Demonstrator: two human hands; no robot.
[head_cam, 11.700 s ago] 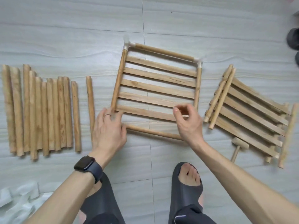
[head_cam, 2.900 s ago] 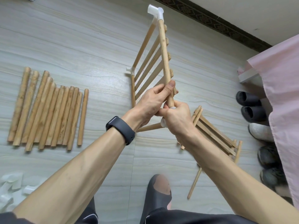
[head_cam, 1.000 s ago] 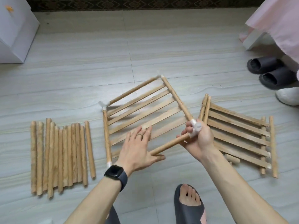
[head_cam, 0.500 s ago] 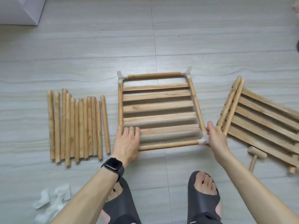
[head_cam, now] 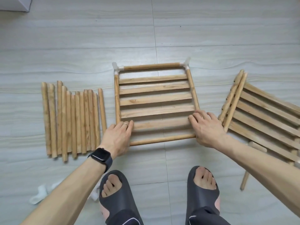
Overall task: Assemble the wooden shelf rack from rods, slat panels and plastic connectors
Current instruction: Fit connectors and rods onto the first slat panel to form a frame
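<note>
head view: slat panel (head_cam: 155, 101) flat on the floor (head_cam: 81, 38), both my hands on its near corners.

my left hand (head_cam: 118, 137) lies flat over the near-left corner, fingers straight and together, gripping nothing. my right hand (head_cam: 207, 127) lies flat over the near-right corner, fingers spread and relaxed, tips on the nearest slat. rods frame the panel on all four sides; the front rod (head_cam: 162, 139) runs between my hands. white plastic connectors (head_cam: 116, 67) show at the two far corners; the near corners are hidden under my hands. loose rods (head_cam: 71, 120) lie in a row just left of the panel, apart from it. a stack of slat panels (head_cam: 263, 117) lies to the right, close beside my right hand; whether they touch i cannot tell. spare connectors (head_cam: 39, 194) lie at near left, by my forearm.
</note>
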